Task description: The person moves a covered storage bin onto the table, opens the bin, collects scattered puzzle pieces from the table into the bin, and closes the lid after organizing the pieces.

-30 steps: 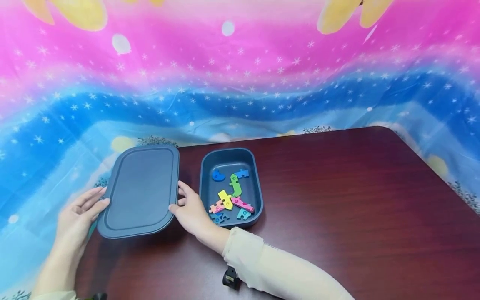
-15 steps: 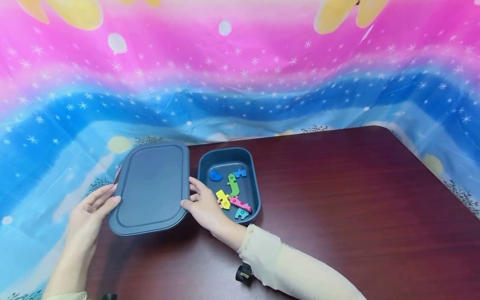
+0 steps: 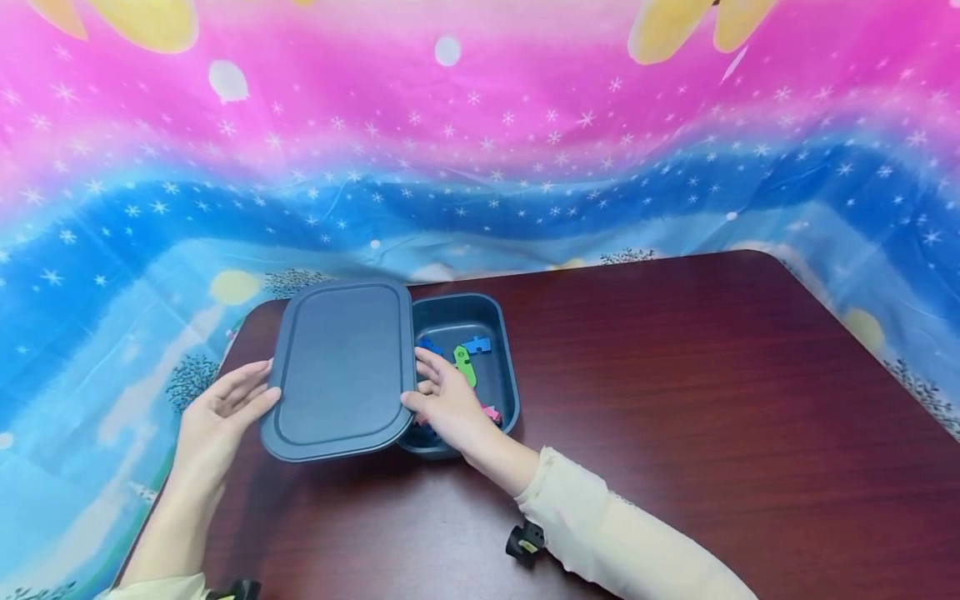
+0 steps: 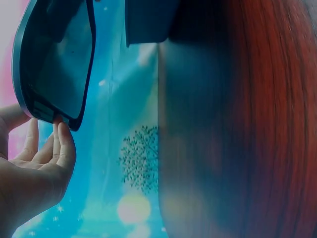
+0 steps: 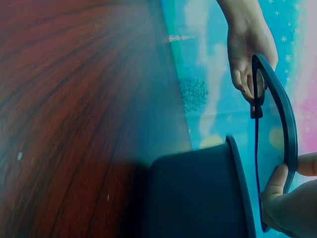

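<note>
Both hands hold a dark blue-grey lid [image 3: 341, 367] by its two long edges, above the table. The left hand [image 3: 228, 417] pinches its left edge between thumb and fingers; the right hand [image 3: 453, 404] pinches the right edge. A matching open box [image 3: 510, 367] stands on the table, its left part hidden under the lid and the right hand. Inside lie puzzle pieces: a green piece [image 3: 464, 365], a blue piece [image 3: 477, 344] and a pink piece [image 3: 492, 413] show. In the right wrist view the lid [image 5: 290, 124] is apart from the box [image 5: 198, 193].
The dark red-brown wooden table [image 3: 675, 400] stretches away to the right. Behind it hangs a pink and blue patterned cloth [image 3: 480, 167]. A black wrist camera [image 3: 525, 542] sits under the right sleeve [image 3: 622, 533].
Both hands have carried the lid to the right, from beside the box to partly over it. More of the puzzle pieces are now hidden. The box stays on the table.
</note>
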The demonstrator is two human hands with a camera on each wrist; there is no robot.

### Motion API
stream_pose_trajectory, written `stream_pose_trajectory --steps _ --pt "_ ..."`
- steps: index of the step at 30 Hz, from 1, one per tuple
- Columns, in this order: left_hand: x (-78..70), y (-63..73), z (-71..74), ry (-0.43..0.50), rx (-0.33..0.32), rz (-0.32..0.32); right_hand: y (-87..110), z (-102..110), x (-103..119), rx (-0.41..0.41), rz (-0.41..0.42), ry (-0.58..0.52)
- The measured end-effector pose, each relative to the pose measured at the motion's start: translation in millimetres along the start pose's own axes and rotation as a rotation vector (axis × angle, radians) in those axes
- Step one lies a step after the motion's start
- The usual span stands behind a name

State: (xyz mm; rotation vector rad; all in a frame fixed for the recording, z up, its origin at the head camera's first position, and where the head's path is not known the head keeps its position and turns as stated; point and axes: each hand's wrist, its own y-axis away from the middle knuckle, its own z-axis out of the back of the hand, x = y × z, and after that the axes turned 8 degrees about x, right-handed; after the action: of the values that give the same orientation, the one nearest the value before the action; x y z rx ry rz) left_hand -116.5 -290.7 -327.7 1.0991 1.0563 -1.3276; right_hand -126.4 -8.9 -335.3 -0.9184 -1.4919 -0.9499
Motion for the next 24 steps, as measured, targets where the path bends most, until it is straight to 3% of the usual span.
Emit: stream_pose_trajectory --steps 10,14,21,24 --pt "-2.5 -4.2 -33.9 0.01 0.031 0.006 14.3 33 -2 -0.063 0.059 0.138" --pt "-4.3 -7.0 -46.2 0.093 0.066 0.041 18.8 44 -5 -0.106 0.087 0.161" --pt "-4.0 -15.2 -64.6 0.331 0.136 0.066 26.2 58 -8 -0.146 0.105 0.139" --pt "-3.2 -18.7 -71.2 0.368 0.165 0.068 29.3 65 -7 -0.158 0.109 0.139"
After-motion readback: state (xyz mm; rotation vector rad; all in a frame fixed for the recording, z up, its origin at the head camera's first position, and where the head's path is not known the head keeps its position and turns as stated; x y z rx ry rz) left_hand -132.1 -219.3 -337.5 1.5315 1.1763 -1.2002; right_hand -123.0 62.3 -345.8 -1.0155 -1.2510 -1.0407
